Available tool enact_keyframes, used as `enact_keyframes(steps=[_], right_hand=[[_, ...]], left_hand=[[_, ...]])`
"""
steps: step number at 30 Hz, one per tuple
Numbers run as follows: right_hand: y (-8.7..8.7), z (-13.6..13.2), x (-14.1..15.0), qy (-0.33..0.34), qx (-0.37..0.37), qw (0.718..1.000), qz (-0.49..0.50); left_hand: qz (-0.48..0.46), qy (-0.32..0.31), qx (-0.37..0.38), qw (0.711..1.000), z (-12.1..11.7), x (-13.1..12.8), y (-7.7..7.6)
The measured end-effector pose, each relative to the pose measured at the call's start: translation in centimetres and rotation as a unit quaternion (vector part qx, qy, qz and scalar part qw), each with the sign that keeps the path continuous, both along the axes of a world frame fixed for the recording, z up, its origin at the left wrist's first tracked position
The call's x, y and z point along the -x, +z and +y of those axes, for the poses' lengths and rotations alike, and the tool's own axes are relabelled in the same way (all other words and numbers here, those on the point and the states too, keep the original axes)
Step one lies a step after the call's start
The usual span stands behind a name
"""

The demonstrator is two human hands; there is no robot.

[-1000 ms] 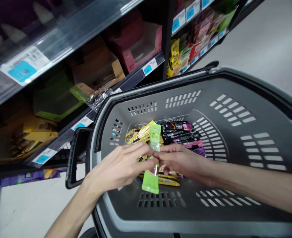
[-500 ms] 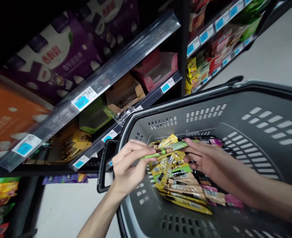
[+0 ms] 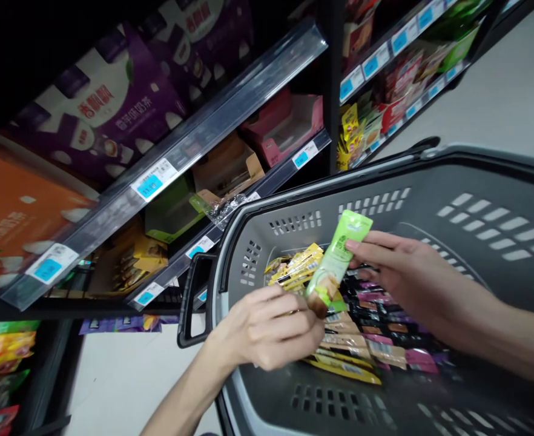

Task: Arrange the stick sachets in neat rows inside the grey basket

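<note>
A slim green sachet point(image 3: 339, 257) with a food picture on its lower part is tilted over the grey shopping basket point(image 3: 294, 197). My right hand point(image 3: 387, 257) pinches it near its upper end, thumb on the front. At the lower end, my left hand point(image 3: 276, 327) is closed around the sachet with fingers curled; its thumb is hidden. Below, yellow sachets point(image 3: 298, 266) lie at the basket's left, with beige sachets point(image 3: 346, 342) in front of them. Dark and pink sachets point(image 3: 380, 309) are partly hidden under my right forearm.
Left of the basket rises a store shelf with purple boxes point(image 3: 126, 109), an orange box point(image 3: 17, 224) and open display cartons, one green point(image 3: 171, 212), one pink point(image 3: 289, 130). The basket's black handle point(image 3: 189, 303) sticks out toward the shelf. Bagged goods point(image 3: 398, 91) fill shelves at the back right.
The green sachet has turned from edge-on and nearly level to steeply tilted, its printed face showing. My left hand has moved right and lower; my right hand has risen slightly.
</note>
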State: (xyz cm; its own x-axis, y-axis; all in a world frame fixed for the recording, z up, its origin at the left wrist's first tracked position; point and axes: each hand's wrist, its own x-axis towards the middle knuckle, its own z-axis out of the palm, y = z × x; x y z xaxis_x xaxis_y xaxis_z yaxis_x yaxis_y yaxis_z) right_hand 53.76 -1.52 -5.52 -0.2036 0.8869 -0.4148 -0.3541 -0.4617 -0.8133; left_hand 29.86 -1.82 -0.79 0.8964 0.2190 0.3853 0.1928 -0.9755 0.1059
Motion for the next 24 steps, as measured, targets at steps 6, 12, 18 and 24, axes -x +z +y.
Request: enact_keyframes(steps=[6,12,18,24], right_hand=[[1.4,-0.3,0.4,-0.051,-0.008,0.998,0.030],[1.6,-0.7,0.6,-0.062,-0.023,0.997,0.029],[1.4,-1.1,0.3,-0.032,-0.023,0.999,0.037],[1.3,-0.9,0.3,-0.012,0.000,0.999,0.039]], left_hand=[[0.062,0.000,-0.011,0.998,-0.4,-0.2,0.2],[0.072,-0.011,-0.048,0.996,-0.3,-0.5,0.0],[0.102,0.002,-0.056,0.993,-0.5,-1.1,-0.1],[0.131,0.009,-0.060,0.990,-0.5,-0.9,-0.4]])
